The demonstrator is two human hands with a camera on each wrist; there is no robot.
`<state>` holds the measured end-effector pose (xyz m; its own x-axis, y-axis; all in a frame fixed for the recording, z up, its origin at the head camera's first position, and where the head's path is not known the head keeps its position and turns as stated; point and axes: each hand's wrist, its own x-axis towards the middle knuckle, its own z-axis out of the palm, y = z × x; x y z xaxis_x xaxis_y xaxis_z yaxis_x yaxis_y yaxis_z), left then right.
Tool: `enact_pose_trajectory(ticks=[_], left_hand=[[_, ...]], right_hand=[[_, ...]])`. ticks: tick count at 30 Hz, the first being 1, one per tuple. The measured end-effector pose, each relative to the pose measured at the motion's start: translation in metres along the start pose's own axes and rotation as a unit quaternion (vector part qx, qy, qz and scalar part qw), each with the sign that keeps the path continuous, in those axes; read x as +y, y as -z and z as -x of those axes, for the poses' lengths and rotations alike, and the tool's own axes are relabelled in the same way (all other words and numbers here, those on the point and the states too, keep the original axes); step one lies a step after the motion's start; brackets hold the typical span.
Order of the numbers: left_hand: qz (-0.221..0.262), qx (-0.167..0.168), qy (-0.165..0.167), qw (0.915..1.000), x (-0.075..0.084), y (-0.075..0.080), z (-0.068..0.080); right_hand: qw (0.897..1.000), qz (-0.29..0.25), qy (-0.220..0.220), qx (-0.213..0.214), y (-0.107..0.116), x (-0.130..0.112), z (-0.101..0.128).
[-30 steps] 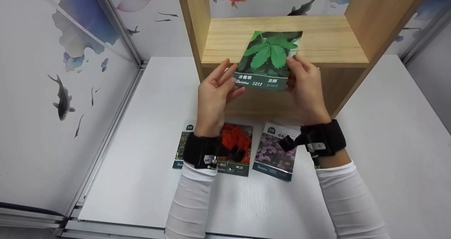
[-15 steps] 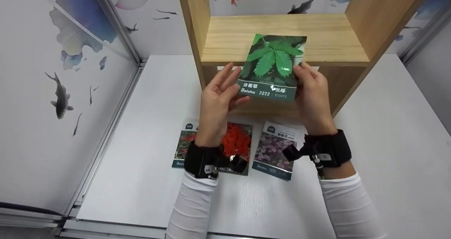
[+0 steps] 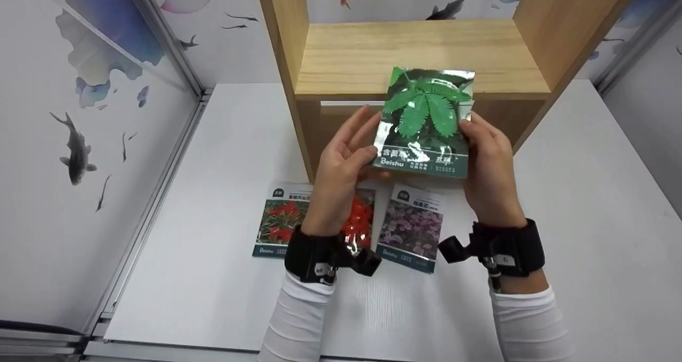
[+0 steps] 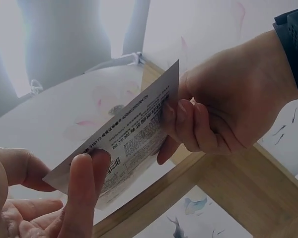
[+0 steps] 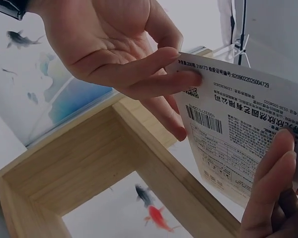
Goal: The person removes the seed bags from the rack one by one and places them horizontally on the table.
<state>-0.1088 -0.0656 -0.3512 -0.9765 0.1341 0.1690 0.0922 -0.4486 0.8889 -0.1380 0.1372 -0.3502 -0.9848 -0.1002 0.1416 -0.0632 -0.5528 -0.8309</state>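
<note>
Above the white table [image 3: 575, 202], in front of the pale wooden shelf unit [image 3: 421, 53], both hands hold a glossy green seed packet printed with a fern-like leaf [image 3: 426, 122]. The left hand [image 3: 343, 162] pinches its lower left edge between thumb and fingers [image 4: 84, 183]; the right hand [image 3: 487, 157] pinches the right edge, fingers behind it. Compared with a second ago, the packet has come down off the shelf board and nearer the person, tilted so it catches glare (the pair seems to be examining it rather than shelving it). Its front reads "Beishu" beneath Chinese characters; the white back [image 5: 238, 129] carries a barcode and "6209022025004729". Two more packets lie flat below: a red-flower one [image 3: 282, 218] and a purple-flower one [image 3: 411, 228], both marked "Beishu".
</note>
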Motion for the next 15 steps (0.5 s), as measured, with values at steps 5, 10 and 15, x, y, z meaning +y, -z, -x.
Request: enact_pose_trajectory(ticks=[5, 10, 15], left_hand=[[0.004, -0.005, 0.014, 0.9999, -0.009, -0.004, 0.005], [-0.017, 0.004, 0.011, 0.9998, -0.022, -0.007, 0.008], [0.007, -0.001, 0.022, 0.9997, -0.035, -0.01, 0.012]], right_hand=[[0.999, -0.034, -0.007, -0.025, 0.007, 0.001, 0.01], [0.999, -0.027, -0.023, -0.02, 0.015, 0.004, 0.02], [0.999, 0.017, -0.031, 0.006, 0.023, 0.007, 0.027]])
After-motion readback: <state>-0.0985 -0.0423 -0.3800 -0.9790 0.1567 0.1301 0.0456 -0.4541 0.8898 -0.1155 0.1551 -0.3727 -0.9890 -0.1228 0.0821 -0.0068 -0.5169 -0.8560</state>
